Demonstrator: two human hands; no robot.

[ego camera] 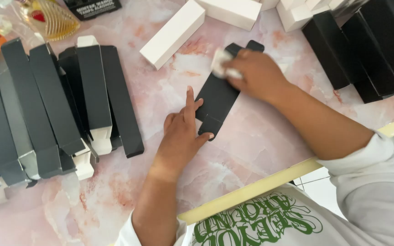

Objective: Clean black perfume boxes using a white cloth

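Black flat carton (219, 98) is pinned mid-desk (251, 141) by the left hand (181, 134), fingers spread flat on its lower end, while a white cloth (222, 64) is clamped against its upper end by the right hand (258, 75), a wiping step seemingly needing steady pressure.

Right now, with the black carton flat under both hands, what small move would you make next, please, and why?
Probably wipe on toward the near end: the right hand presses a white cloth at the carton's far end, while the left hand pins the near end.
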